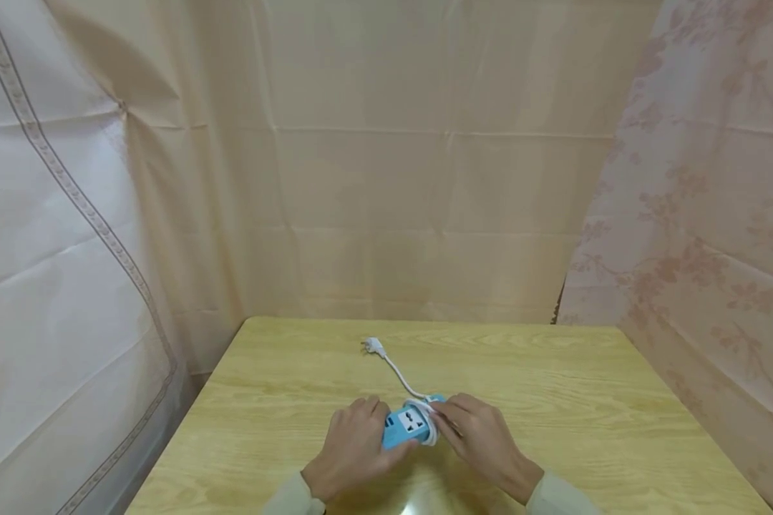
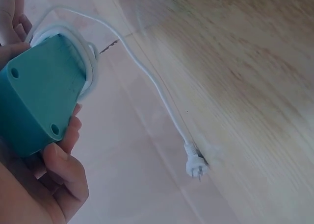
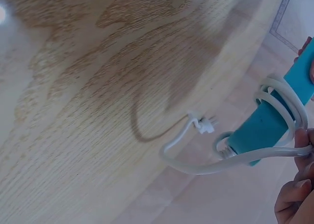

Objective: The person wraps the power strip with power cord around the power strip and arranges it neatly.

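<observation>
A blue power strip [image 1: 394, 433] with white socket faces is held above the table by my left hand [image 1: 356, 442], which grips its near end. In the left wrist view the strip's plain underside [image 2: 46, 87] shows two screw holes, with fingers curled about its edges. White cord [image 3: 279, 104] is looped several times around the strip's middle. My right hand [image 1: 484, 438] pinches the cord close to the loops; the right wrist view shows the cord [image 3: 235, 161] running from these fingers toward the plug [image 3: 203, 125]. The plug [image 1: 374, 347] lies farther off, beyond both hands.
A light wood-grain table [image 1: 522, 372] spreads beneath the hands. Beige cloth [image 1: 412, 179] hangs behind it, pale cloth [image 1: 51, 250] with a patterned stripe at the left, and floral cloth [image 1: 702, 236] at the right.
</observation>
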Tool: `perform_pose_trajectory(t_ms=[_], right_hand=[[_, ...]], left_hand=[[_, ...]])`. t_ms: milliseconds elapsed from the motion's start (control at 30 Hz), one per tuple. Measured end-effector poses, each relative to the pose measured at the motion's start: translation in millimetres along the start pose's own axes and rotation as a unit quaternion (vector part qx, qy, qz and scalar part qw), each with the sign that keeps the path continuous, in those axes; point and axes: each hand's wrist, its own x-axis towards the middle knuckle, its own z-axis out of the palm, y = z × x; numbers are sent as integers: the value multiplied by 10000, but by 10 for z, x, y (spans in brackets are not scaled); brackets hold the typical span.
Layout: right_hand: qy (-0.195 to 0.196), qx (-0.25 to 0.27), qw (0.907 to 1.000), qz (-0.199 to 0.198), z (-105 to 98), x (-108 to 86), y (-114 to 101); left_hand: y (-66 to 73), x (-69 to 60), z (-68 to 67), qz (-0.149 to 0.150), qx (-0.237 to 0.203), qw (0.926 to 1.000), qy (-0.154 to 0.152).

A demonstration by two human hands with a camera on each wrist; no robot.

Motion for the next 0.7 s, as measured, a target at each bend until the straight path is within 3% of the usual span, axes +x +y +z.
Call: perform_pose_trajectory(t_ms=[200,433,567,700], right_hand=[[71,40,9999,-141,7,-9,0],[104,85,9997,-184,28,-20,-18],[157,146,9995,-225,33,-26,-23],[194,213,9994,-188,34,-43,-31]], left_hand=[[-53,23,-10,-206,-268,9992,220],[-84,27,-6,-368,-585,9975,156],[-129,43,-9,-567,-678,9956,318],[-151,46,-2,-524,-684,9948,535]])
